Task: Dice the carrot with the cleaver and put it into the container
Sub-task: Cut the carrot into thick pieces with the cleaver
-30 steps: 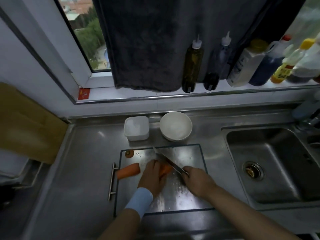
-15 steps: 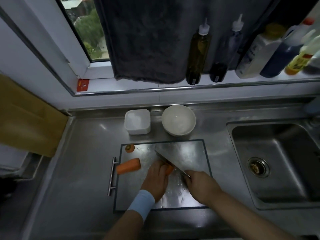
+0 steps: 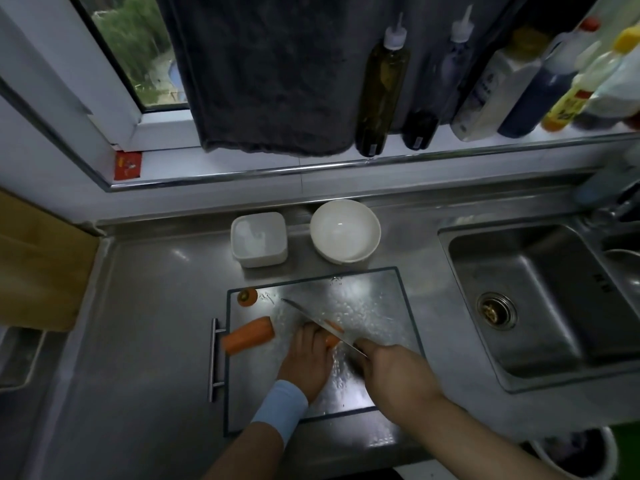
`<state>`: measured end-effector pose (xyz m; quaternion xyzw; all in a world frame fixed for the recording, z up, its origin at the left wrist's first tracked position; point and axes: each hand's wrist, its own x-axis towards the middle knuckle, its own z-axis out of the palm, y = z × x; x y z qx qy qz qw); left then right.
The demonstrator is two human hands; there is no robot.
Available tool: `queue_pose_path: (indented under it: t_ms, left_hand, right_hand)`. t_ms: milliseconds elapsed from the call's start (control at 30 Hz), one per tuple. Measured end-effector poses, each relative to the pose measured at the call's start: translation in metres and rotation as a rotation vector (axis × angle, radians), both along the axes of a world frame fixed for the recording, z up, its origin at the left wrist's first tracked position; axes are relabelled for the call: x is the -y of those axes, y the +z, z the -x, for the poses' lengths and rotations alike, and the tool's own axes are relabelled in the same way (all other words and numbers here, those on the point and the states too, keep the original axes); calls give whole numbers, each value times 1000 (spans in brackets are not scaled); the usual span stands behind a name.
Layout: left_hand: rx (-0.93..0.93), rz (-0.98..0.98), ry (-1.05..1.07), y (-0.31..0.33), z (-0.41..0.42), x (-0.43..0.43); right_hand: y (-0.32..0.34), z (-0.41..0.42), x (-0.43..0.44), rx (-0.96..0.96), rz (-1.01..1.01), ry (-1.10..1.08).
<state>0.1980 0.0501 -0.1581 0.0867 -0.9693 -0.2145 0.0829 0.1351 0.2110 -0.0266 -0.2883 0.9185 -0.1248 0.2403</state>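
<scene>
- Lower centre: left hand (image 3: 306, 358), fingers curled, pinning a short orange carrot piece (image 3: 331, 340) onto the wet steel cutting board (image 3: 374, 306)
- Right hand (image 3: 391, 372) gripping the steel cleaver (image 3: 311, 317) — edge down on that piece
- Longer orange carrot chunk (image 3: 248, 335) just left; square white plastic container (image 3: 259, 239) above the board

bottle labels (image 3: 485, 90) blurred, red sticker (image 3: 127, 164) unreadable
</scene>
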Motion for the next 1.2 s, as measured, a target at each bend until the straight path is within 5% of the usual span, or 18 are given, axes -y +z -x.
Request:
queue_pose_path:
  t_ms: [1200]
  left_hand:
    - [-26,-129,8,8,2,2]
  right_hand:
    - [-29,40,27,234,-75,-13]
